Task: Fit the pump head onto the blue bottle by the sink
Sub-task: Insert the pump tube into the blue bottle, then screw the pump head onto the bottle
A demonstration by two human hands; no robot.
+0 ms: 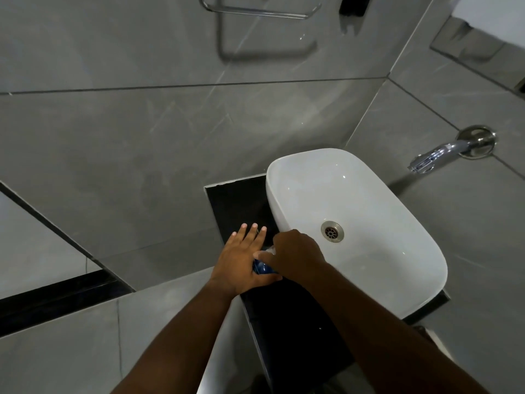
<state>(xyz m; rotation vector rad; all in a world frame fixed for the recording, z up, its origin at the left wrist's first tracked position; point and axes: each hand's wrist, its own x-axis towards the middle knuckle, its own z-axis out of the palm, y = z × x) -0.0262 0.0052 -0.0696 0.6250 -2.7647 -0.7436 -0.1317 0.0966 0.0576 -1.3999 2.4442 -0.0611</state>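
Left hand (pixel 241 260) braces the blue bottle (pixel 262 267) from its left side: palm against the body, thumb wrapped under toward the right, fingers (pixel 251 231) extended flat and spread, not curled. The bottle stands on the dark tabletop (pixel 284 322), just beside the left rim of the white sink (pixel 412 282); only a small patch of blue shows between the two hands.

Right hand (pixel 295 251) sits closed over the bottle's top, fingertips pinched on a pale part, likely the pump head (pixel 268 251). Whether it is already seated on the neck cannot be told; the hand covers the joint.

Judgement, step in hand: seating and turning the head. To do it well, keep the bottle upright and still with the left hand, hold the collar square to the neck so the thread does not cross, then turn with the right.
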